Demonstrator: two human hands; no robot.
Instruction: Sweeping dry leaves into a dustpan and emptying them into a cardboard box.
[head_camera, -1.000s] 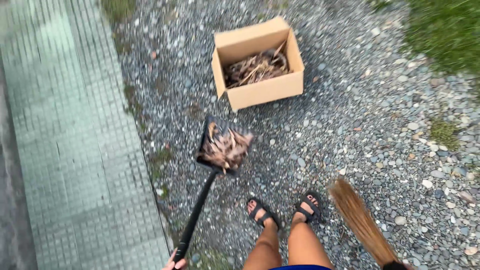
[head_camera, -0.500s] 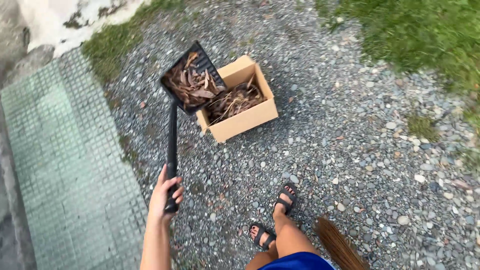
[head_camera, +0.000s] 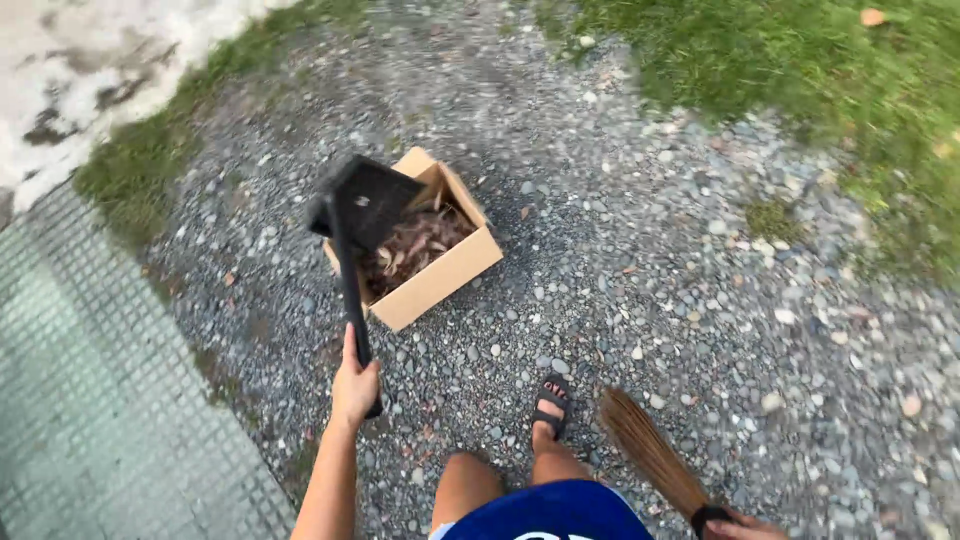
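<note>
Head view: my left hand (head_camera: 354, 385), clamped on the black handle, now tips the dustpan (head_camera: 365, 203), level and full half a second ago, over the cardboard box (head_camera: 432, 280) on the gravel, its dry leaves (head_camera: 410, 247) inside, while my right hand (head_camera: 745, 527) grips the broom (head_camera: 648, 452).

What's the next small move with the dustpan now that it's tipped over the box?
Probably hold the dustpan tilted over the cardboard box a moment longer, maybe with a small shake. The left hand grips its long handle, the pan's mouth faces down into the box and dry leaves lie inside; blur hides whether any cling. The right hand holds the broom aside.
</note>
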